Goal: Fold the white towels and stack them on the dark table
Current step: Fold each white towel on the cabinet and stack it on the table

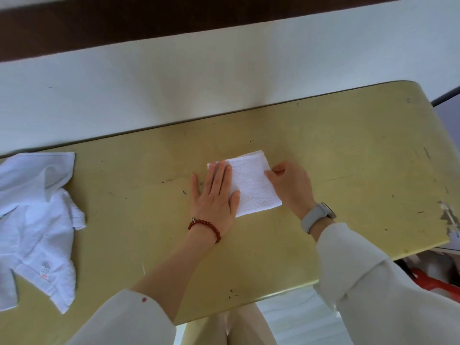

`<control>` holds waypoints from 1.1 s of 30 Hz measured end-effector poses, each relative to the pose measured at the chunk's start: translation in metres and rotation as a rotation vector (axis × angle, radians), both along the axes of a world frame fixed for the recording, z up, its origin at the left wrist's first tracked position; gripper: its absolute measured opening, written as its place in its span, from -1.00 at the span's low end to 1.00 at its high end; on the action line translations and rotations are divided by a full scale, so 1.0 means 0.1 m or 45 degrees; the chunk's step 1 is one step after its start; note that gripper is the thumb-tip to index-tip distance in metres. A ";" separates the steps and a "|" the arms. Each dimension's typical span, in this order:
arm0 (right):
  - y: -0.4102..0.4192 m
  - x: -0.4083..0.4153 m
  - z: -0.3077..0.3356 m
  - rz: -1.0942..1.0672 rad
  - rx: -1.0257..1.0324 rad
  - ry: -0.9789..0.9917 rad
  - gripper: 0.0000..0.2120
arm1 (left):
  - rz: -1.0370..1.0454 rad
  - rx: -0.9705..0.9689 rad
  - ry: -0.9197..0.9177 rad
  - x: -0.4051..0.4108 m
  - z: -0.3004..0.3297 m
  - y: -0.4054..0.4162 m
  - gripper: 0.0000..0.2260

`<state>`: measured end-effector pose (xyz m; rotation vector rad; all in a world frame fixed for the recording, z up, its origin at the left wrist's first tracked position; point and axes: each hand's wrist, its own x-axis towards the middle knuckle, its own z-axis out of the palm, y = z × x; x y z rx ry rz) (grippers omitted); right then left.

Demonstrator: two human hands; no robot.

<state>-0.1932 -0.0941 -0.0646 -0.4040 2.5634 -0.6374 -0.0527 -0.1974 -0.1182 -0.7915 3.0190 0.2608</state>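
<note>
A small folded white towel (251, 183) lies flat in the middle of the yellowish table (348, 150). My left hand (215, 195) lies flat with straight fingers, pressing on the towel's left part. My right hand (291, 184) is at the towel's right edge, its fingers curled and pinching that edge. A pile of crumpled white towels (37, 220) sits at the table's left end, apart from both hands.
A white wall (199, 83) runs along the table's far edge, with a dark brown band (149, 23) above it. The table's right end is chipped (448, 220). Red items (433, 282) lie below the right front corner.
</note>
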 end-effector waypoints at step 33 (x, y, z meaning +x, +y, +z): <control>-0.44 1.32 1.18 0.720 -0.262 -0.127 -0.87 | 1.344 1.719 1.069 1.37 0.86 -0.04 -0.65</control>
